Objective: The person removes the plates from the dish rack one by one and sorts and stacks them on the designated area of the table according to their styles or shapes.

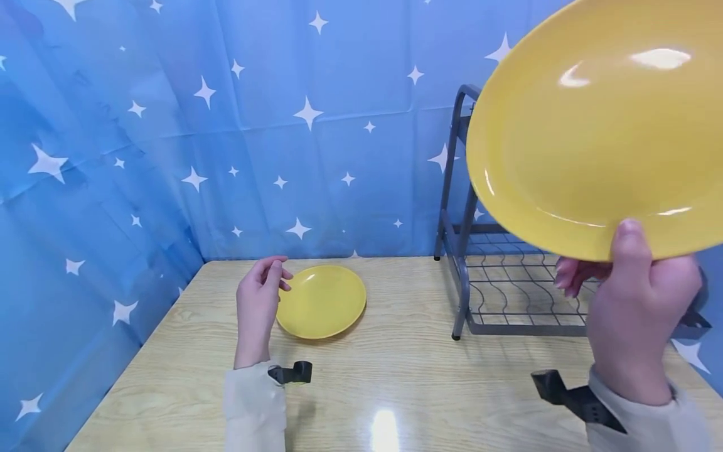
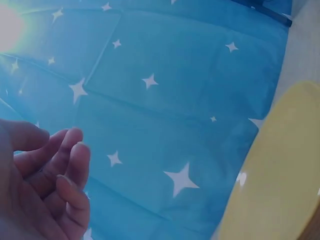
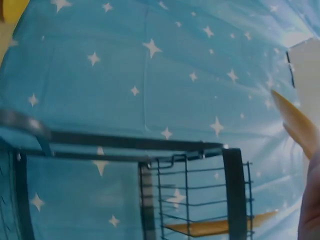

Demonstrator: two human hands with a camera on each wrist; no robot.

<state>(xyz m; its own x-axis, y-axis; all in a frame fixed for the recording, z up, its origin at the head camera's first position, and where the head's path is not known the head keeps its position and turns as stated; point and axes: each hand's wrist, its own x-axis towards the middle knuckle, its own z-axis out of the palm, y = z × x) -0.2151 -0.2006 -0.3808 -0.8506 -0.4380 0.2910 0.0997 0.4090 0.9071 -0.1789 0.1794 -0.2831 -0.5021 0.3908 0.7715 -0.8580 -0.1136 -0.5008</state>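
Observation:
My right hand (image 1: 638, 307) holds up a large yellow oval plate (image 1: 593, 138) by its lower rim, thumb on the glossy upper face and the fingers behind. In the right wrist view that hand (image 3: 311, 205) is only partly in sight at the right edge. A second yellow plate (image 1: 322, 301) lies on the table. Beside its left rim is my left hand (image 1: 260, 301), holding nothing, with fingers loosely bent. The left wrist view shows this hand (image 2: 50, 180) apart from the plate (image 2: 280, 175).
A dark grey metal rack (image 1: 463, 276) with a wavy wire shelf stands at the right, partly hidden by the raised plate. In the right wrist view, a flat yellow-orange thing (image 3: 205, 228) shows behind the rack's wire basket (image 3: 187, 195). A blue star-patterned curtain (image 1: 339, 157) hangs behind the wooden table (image 1: 395, 364).

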